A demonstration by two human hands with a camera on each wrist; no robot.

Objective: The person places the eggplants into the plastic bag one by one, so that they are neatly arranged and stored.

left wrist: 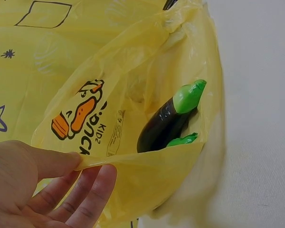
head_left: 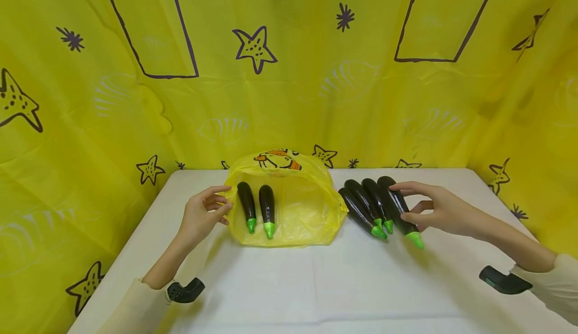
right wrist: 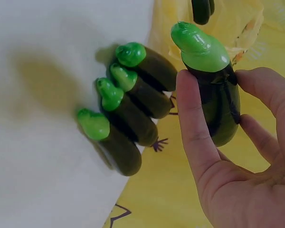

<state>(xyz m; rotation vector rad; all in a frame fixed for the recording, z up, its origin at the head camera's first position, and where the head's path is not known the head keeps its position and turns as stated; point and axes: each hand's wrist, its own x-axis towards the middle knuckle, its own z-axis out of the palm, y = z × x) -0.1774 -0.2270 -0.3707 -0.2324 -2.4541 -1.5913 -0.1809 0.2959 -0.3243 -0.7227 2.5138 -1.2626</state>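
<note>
My left hand [head_left: 203, 213] pinches the left rim of a thin yellow plastic bag [head_left: 302, 208] between thumb and fingers, and the bag's mouth gapes toward me. Inside it lie two dark eggplants with green stem ends, a left one [head_left: 246, 203] and a right one [head_left: 267, 208]. In the left wrist view the bag [left wrist: 175, 166] shows a printed duck. My right hand [head_left: 435, 206] holds another eggplant [right wrist: 213, 99] between thumb and fingers, raised above the table in the right wrist view. Several more eggplants [right wrist: 128, 109] lie side by side beneath it, right of the bag.
A white-covered table [head_left: 280, 284] bears everything. Behind it and along both sides hangs a yellow curtain [head_left: 298, 98] printed with stars and fish. Each wrist wears a dark device, one on the left sleeve [head_left: 149, 299].
</note>
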